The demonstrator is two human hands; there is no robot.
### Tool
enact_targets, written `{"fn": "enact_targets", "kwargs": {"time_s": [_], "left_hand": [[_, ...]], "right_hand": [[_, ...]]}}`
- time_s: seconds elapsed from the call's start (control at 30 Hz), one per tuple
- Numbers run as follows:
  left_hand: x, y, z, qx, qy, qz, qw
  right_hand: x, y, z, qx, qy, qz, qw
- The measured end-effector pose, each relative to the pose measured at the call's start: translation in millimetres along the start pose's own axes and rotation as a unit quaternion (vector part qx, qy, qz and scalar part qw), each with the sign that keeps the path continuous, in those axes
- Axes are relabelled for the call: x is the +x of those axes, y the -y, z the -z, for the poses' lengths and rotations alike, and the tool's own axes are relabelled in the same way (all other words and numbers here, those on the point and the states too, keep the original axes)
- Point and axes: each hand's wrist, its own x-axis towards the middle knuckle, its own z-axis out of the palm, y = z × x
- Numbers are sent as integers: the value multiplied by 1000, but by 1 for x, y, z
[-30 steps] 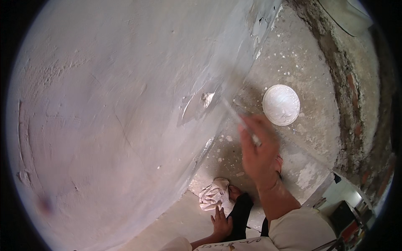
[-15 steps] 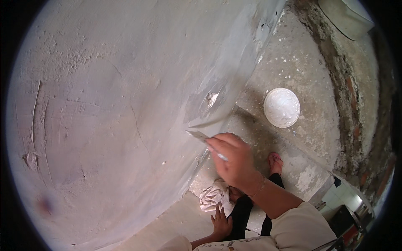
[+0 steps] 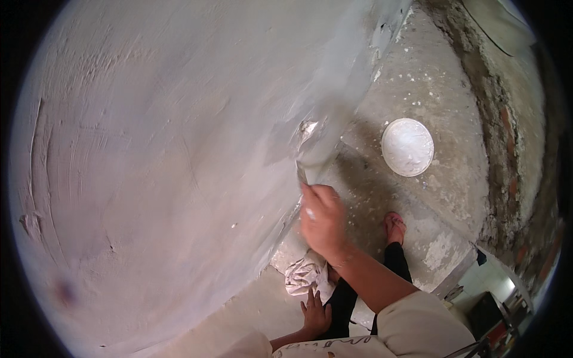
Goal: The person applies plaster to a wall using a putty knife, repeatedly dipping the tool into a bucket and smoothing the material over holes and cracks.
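Observation:
My right hand (image 3: 324,222) is closed around a putty knife (image 3: 301,173), whose blade is at the grey plastered wall (image 3: 173,161), near its bottom edge. Motion blurs the blade, so firm contact is hard to judge. Just beyond the blade, a whitish raised patch of putty (image 3: 307,129) marks the wall. Lower down, my left hand (image 3: 316,314) lies by my dark-trousered leg with its fingers spread, holding nothing. Past its fingertips sits a crumpled pale cloth (image 3: 304,275) on the floor. A round white bucket (image 3: 407,147) of white putty stands to the right of the wall.
My foot in a pink sandal (image 3: 394,227) rests on the concrete floor (image 3: 444,197), which has white splashes. A rough strip of broken ground and brick (image 3: 498,143) runs down the right. At the top right is part of a pale container (image 3: 504,24). Ridged putty (image 3: 39,179) marks the wall's far left.
The putty knife's blade has swung right and up along the wall, now pointing more upright. My right hand has turned with it. My left hand stays by my leg; the view has shifted slightly.

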Motion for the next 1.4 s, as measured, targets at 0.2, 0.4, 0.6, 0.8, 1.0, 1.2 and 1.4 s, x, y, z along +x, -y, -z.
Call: {"fn": "enact_targets", "kwargs": {"time_s": [0.2, 0.4, 0.6, 0.8, 1.0, 1.2, 1.4], "left_hand": [[6, -4, 9, 29, 48, 21, 998], [-2, 10, -3, 37, 62, 39, 997], [-4, 24, -10, 27, 75, -37, 996], [-5, 6, -1, -19, 7, 23, 1000], [-4, 29, -24, 52, 90, 2, 995], [-8, 28, -22, 54, 80, 13, 995], [-14, 33, -22, 54, 77, 22, 995]], "right_hand": [[2, 18, 51, 155, 57, -118, 979], [20, 70, 25, 73, 27, 95, 992], [-70, 80, -3, 159, 250, 54, 954], [-43, 51, 16, 185, 197, -73, 960], [-50, 117, -14, 160, 62, 42, 984], [-54, 120, -43, 111, 12, 91, 990], [-53, 141, -29, 101, 15, 21, 995]]}}
